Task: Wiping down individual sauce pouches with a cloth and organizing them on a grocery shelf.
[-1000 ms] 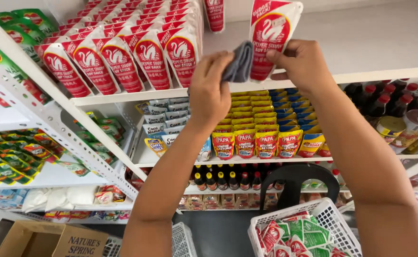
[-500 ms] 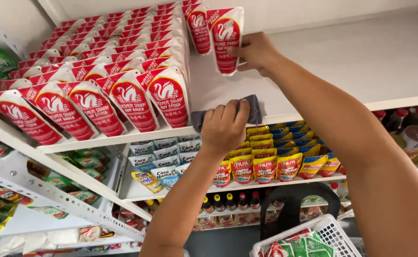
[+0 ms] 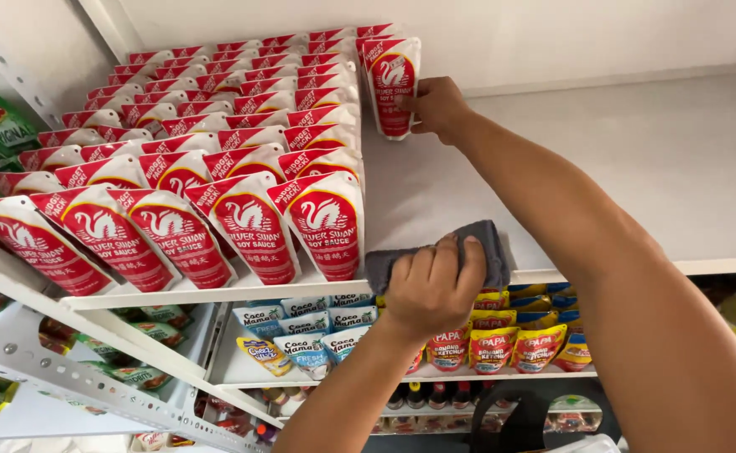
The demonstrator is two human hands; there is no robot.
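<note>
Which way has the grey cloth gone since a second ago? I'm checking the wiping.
Yes. The grey cloth has moved down, from beside the raised red-and-white pouch to the white shelf front edge, pressed under the left hand.

Your white shelf (image 3: 636,168) lies bare to the right of the red-and-white pouch rows (image 3: 217,159), giving open passage there; the packed pouches wall off its whole left side.

Two bare forearms, no sleeves in view, left hand (image 3: 431,289), right hand (image 3: 439,107), no rings or watch
</note>
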